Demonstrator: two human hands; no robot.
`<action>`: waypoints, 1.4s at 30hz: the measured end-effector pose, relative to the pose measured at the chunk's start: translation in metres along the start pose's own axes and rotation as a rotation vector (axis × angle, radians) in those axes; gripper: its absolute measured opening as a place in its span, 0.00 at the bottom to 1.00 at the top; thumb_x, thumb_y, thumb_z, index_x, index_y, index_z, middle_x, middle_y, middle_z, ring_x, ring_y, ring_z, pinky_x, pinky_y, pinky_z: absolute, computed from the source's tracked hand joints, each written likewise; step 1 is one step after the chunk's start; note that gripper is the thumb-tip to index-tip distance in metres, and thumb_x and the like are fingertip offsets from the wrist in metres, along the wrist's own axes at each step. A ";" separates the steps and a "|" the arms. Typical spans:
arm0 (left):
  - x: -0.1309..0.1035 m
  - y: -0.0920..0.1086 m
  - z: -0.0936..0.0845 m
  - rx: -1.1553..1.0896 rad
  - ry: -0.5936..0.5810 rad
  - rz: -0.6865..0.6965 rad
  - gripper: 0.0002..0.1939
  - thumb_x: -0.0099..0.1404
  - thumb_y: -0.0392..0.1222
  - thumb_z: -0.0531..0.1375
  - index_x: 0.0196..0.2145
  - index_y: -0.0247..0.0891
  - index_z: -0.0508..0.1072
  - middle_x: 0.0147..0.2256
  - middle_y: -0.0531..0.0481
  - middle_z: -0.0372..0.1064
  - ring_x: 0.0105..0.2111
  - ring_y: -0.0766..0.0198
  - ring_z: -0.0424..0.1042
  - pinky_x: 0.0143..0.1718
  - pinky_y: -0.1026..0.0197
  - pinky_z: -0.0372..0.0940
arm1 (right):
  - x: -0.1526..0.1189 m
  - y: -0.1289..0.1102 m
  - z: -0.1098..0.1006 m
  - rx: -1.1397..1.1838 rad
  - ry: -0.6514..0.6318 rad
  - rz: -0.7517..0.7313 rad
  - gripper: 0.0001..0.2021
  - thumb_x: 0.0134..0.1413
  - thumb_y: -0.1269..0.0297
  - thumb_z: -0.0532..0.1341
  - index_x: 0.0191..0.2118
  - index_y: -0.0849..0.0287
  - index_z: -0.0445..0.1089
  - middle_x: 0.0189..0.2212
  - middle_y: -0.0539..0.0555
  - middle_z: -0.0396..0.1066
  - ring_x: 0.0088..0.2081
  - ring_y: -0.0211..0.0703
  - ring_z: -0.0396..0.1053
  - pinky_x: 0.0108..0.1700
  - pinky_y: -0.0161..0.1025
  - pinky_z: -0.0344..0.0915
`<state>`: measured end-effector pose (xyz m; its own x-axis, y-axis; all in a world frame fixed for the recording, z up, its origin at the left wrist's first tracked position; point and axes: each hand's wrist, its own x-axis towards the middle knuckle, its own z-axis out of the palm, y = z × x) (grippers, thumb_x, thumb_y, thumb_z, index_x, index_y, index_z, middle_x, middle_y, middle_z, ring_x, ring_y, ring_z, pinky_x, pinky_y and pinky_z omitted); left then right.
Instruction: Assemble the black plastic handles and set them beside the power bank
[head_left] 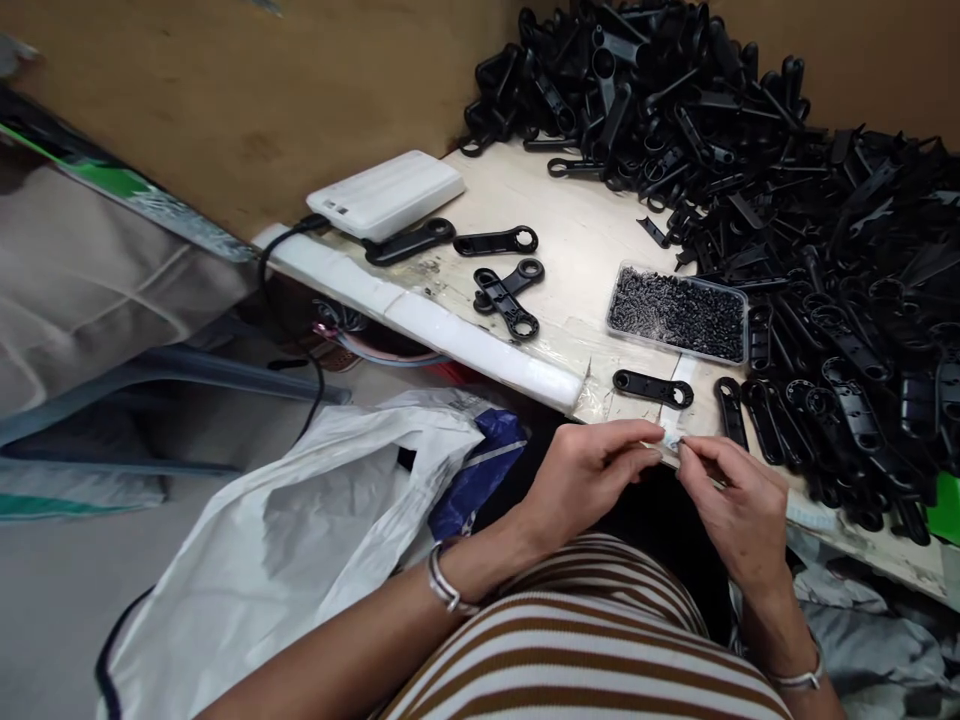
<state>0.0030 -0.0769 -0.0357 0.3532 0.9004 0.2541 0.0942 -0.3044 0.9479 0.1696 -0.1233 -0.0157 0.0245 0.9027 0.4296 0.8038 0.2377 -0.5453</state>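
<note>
At the table's front edge my left hand (592, 475) is closed, thumb and fingers brought together in a pinch. Facing it, my right hand (739, 500) is pinched too, fingertips close to those of the left. Whatever lies between the fingertips is too small to make out. Just beyond them a black plastic ring-ended lever (652, 389) lies flat on the table. A clear plastic box (677, 312) of tiny black parts stands behind it. Right of my hands, a black lever (729, 412) lies beside several similar ones.
A large heap of black plastic parts (660, 110) covers the table's back and right. Several loose levers (496, 241) lie at left, near a white power bank (386, 193) with a black cable (264, 275). Below the edge hangs an open white sack (315, 510).
</note>
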 end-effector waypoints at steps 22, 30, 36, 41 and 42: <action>0.030 -0.008 -0.020 0.870 -0.183 0.423 0.14 0.69 0.29 0.49 0.34 0.34 0.73 0.39 0.44 0.71 0.39 0.58 0.67 0.42 0.58 0.65 | 0.040 0.011 -0.002 -0.387 -0.204 -0.142 0.09 0.63 0.68 0.56 0.34 0.62 0.73 0.28 0.54 0.74 0.28 0.41 0.72 0.34 0.37 0.65; 0.032 -0.009 -0.026 0.851 -0.224 0.397 0.11 0.68 0.29 0.51 0.34 0.35 0.72 0.40 0.45 0.71 0.42 0.59 0.68 0.45 0.58 0.64 | 0.043 0.011 -0.004 -0.401 -0.212 -0.122 0.10 0.62 0.68 0.56 0.33 0.61 0.73 0.27 0.54 0.74 0.28 0.41 0.72 0.34 0.37 0.65; 0.051 0.003 -0.019 0.821 -0.247 0.397 0.09 0.69 0.32 0.52 0.37 0.35 0.73 0.39 0.45 0.74 0.42 0.58 0.71 0.44 0.57 0.64 | 0.039 0.011 -0.009 -0.350 -0.176 -0.106 0.08 0.61 0.69 0.56 0.33 0.60 0.73 0.29 0.54 0.76 0.29 0.41 0.73 0.35 0.36 0.67; 0.073 0.008 -0.002 0.876 -0.382 0.310 0.08 0.65 0.29 0.54 0.34 0.34 0.73 0.31 0.45 0.75 0.32 0.58 0.73 0.36 0.58 0.64 | 0.036 0.011 -0.011 -0.307 -0.162 -0.097 0.07 0.61 0.70 0.57 0.34 0.60 0.72 0.29 0.53 0.75 0.30 0.40 0.73 0.36 0.35 0.67; 0.075 0.007 0.000 0.892 -0.395 0.296 0.08 0.64 0.29 0.54 0.34 0.34 0.73 0.30 0.45 0.76 0.31 0.58 0.74 0.35 0.58 0.63 | 0.035 0.012 -0.011 -0.301 -0.161 -0.098 0.07 0.61 0.71 0.57 0.34 0.61 0.72 0.29 0.53 0.75 0.30 0.40 0.73 0.36 0.35 0.67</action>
<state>0.0301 -0.0115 -0.0097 0.7416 0.6336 0.2205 0.5554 -0.7642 0.3278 0.1866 -0.0924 0.0005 -0.1365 0.9315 0.3372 0.9373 0.2317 -0.2605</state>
